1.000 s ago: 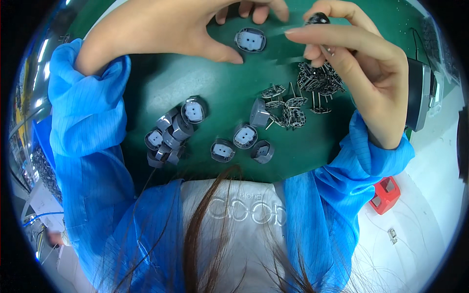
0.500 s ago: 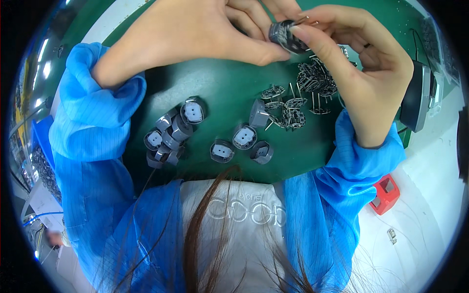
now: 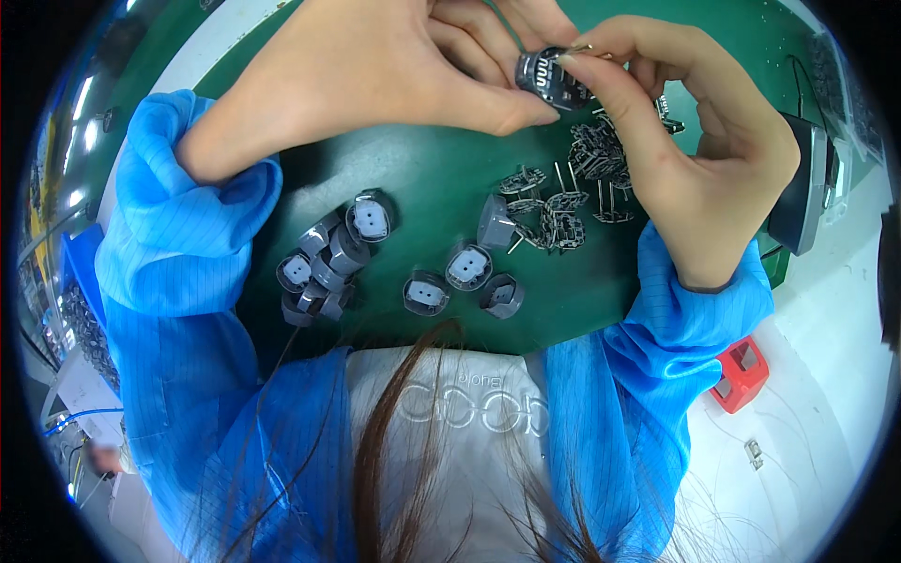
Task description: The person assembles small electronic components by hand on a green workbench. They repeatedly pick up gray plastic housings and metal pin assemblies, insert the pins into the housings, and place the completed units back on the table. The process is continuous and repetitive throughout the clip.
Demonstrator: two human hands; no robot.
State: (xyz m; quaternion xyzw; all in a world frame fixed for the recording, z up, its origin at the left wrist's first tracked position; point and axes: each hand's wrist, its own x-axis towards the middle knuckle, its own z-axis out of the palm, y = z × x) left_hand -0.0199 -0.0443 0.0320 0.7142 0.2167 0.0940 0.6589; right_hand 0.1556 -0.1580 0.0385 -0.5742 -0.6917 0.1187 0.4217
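Near the top, my left hand (image 3: pixel 394 70) is closed around the side of a small dark grey housing (image 3: pixel 549 80), which shows a row of pale metal strips. My right hand (image 3: pixel 709 141) is closed at the housing's right edge, thumb and forefinger pinching thin metal pins (image 3: pixel 584 50) that stick out over it. How the pins join the housing is hidden by the fingers. Below the right hand lies a heap of small black parts with long metal pins (image 3: pixel 599 150); several more pinned parts (image 3: pixel 563 225) lie just nearer to me.
On the green table (image 3: pixel 422 178), a cluster of grey round housings (image 3: pixel 328 253) with pale inner faces lies to the left. Several more grey housings (image 3: pixel 469 266) sit mid-table. At the right are a dark device (image 3: pixel 796 188) and a red plastic frame (image 3: pixel 741 373).
The housing has turned slightly between my hands, so its row of pale strips now shows clearly. My right hand has shifted slightly; the loose parts on the table stay put.
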